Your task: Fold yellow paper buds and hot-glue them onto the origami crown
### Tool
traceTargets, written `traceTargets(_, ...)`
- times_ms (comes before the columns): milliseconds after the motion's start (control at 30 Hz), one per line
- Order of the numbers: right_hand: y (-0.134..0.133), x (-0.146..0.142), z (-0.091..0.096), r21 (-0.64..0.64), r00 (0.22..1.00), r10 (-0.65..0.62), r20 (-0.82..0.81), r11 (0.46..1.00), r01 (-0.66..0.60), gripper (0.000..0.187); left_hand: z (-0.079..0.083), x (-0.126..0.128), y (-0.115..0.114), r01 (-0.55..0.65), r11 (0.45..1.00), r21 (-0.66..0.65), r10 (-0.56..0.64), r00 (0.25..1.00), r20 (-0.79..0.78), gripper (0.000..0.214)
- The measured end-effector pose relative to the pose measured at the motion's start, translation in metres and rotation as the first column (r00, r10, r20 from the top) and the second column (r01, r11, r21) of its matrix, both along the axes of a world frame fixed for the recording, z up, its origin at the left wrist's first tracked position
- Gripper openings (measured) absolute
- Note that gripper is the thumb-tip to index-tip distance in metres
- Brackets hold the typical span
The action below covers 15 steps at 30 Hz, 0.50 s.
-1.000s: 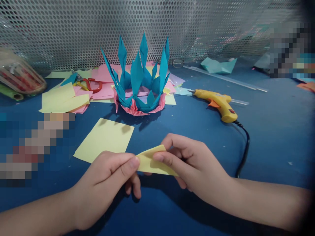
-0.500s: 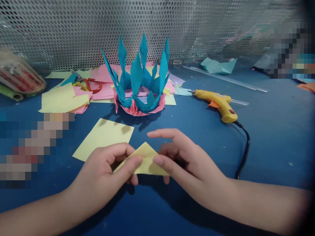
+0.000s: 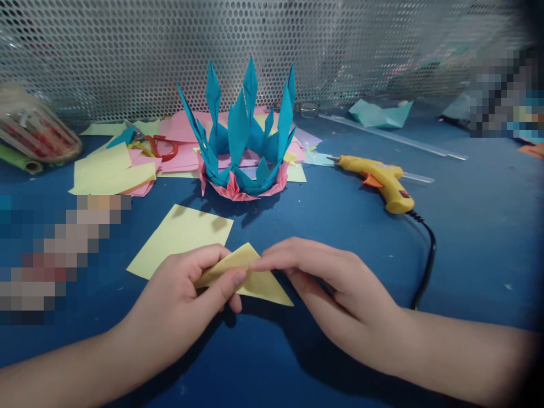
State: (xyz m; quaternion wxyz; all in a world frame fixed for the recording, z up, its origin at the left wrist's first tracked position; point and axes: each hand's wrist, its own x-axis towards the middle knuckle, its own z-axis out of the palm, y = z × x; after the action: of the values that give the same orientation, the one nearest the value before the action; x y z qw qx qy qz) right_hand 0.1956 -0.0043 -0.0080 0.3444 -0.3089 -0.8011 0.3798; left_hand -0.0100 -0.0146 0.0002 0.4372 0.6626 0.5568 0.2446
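A small yellow paper (image 3: 259, 283), folded into a triangle, lies low over the blue table (image 3: 467, 226) between my hands. My left hand (image 3: 187, 306) pinches its left corner between thumb and fingers. My right hand (image 3: 335, 294) rests on its upper edge, index finger pressing the fold near the tip, fingers close together. A flat yellow square sheet (image 3: 181, 238) lies just behind my left hand. Further back stands a blue and pink origami crown (image 3: 244, 147).
A yellow glue gun (image 3: 382, 181) with a black cord (image 3: 427, 266) lies right of the crown. Loose yellow and pink sheets (image 3: 110, 173) and red scissors (image 3: 161, 148) lie at the back left. A perforated metal screen (image 3: 127, 51) closes the back. Clear glue sticks (image 3: 395, 137) lie at the rear.
The yellow paper went from a loose curled fold held in the air to a flat triangle. My right hand opened its fingers, then laid them down on the paper's upper edge.
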Motion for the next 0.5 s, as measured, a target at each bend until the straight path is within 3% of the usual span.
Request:
traceTargets(167, 0.0028, 0.0008, 0.0002, 0.051, 1.0, -0.002, -0.012, 0.999, 0.003, 0.04, -0.001, 0.0003, 0.0004, -0.038, 0.996, -0.078, 0.044, 0.996, 0.075, 0.024)
traceTargets(500, 0.006, -0.0003, -0.0002, 0.065, 1.0, -0.024, -0.005, 0.998, 0.024, 0.035, 0.001, 0.001, 0.0012, -0.053, 0.995, -0.087, 0.064, 0.989, 0.134, 0.023)
